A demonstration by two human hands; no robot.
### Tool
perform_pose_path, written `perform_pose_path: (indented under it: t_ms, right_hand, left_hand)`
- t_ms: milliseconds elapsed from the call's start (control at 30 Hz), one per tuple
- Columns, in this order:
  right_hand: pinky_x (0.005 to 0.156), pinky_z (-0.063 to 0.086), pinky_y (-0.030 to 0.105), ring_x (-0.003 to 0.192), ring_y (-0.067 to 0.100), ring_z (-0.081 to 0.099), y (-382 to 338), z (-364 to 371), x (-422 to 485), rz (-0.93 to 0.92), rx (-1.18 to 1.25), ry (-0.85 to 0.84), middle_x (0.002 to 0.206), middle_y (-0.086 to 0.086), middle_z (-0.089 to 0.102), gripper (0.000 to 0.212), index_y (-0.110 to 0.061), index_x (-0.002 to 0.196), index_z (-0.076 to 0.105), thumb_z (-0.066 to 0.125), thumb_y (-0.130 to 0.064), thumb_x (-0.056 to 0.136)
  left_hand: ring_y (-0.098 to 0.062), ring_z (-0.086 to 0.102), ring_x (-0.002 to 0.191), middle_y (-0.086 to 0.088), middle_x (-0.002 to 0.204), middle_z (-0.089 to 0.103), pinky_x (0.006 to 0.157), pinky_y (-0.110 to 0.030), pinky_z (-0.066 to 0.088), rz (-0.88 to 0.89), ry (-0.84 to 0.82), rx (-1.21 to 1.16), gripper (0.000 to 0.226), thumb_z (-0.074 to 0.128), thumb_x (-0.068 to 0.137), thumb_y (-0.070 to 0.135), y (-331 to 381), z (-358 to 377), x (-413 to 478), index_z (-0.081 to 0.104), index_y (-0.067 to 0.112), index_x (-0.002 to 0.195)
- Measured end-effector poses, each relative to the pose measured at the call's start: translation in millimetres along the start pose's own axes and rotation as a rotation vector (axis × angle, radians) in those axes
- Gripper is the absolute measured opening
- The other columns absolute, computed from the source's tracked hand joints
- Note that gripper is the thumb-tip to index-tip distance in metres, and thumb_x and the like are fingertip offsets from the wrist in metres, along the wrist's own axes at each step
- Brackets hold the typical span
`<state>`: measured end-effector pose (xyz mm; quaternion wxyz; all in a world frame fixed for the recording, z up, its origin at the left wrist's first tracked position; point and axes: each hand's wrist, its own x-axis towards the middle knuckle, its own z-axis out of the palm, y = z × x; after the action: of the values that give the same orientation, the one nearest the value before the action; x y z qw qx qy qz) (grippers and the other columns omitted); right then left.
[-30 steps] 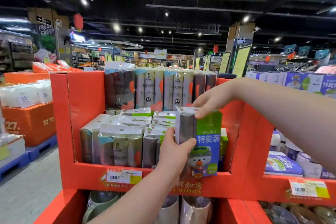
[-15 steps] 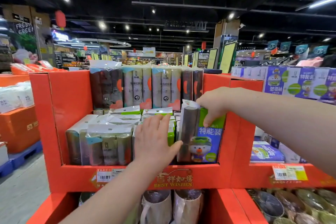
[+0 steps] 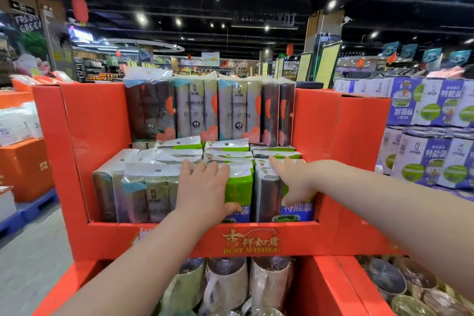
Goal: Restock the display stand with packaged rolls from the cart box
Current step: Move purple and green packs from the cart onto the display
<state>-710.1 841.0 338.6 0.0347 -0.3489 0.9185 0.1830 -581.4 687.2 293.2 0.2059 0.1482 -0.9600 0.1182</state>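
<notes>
The red cardboard display stand (image 3: pixel 318 123) stood straight ahead, its upper shelf packed with packaged rolls. Along the far wall four tall packs (image 3: pixel 195 110) could be counted upright, a dark one at each end and two pale ones between them. Nearer, shorter packs filled the shelf in rows. Four showed their fronts at the near edge; those behind showed only their tops.

The left hand (image 3: pixel 205 187) lay flat, fingers straight and close together, against the front of the green-topped pack (image 3: pixel 238 185), third from the left in the near row, with the thumb lower on its face. The right hand (image 3: pixel 295 182) rested on the rightmost near pack (image 3: pixel 269 195), fingers spread and reaching far over its top, thumb pointing down its front. Neither hand was curled round anything.

On the lower shelf three wrapped mugs (image 3: pixel 225 282) stood side by side. Purple-and-white packs (image 3: pixel 436 110) were stacked to the right, and orange boxes (image 3: pixel 23 169) to the left.
</notes>
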Motion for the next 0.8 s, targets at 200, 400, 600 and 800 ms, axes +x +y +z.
perform_pose_path:
  t_ms: [200,400,600,800]
  right_hand:
    - [0.114,0.022,0.049,0.142,0.043,0.015,1,10,13,0.023,0.066,0.109,0.157,0.020,0.008,0.106,-0.019,0.151,-0.014,0.064,-0.047,0.085]
    - [0.111,0.031,0.045,0.139,0.037,0.027,-2,10,2,0.029,0.090,0.185,0.153,0.018,0.023,0.097,-0.015,0.151,0.005,0.067,-0.045,0.083]
    - [0.102,0.035,0.043,0.131,0.029,0.036,-27,18,-22,0.239,-0.031,0.438,0.141,0.009,0.039,0.080,-0.017,0.141,0.031,0.071,-0.045,0.078]
    - [0.075,0.052,0.044,0.107,0.036,0.061,-56,33,-47,0.321,0.010,0.612,0.114,0.015,0.063,0.101,-0.013,0.127,0.059,0.092,-0.027,0.032]
  left_hand:
    - [-0.024,0.035,0.136,0.002,0.144,0.041,0.114,-0.053,0.009,0.005,0.029,-0.002,0.084,0.051,0.077,0.073,0,4,2,0.029,0.025,0.142]
    - [-0.028,0.036,0.135,-0.003,0.144,0.041,0.114,-0.056,0.009,0.014,0.014,-0.015,0.090,0.051,0.078,0.072,0,3,1,0.020,0.022,0.147]
    - [-0.031,0.026,0.140,-0.010,0.153,0.029,0.114,-0.058,0.009,0.026,0.005,-0.060,0.094,0.052,0.076,0.070,-2,2,-1,0.017,0.019,0.148]
    - [-0.031,-0.004,0.148,-0.005,0.162,-0.007,0.116,-0.056,0.004,0.106,-0.028,-0.153,0.082,0.046,0.090,0.056,-9,-8,-9,-0.001,0.029,0.153]
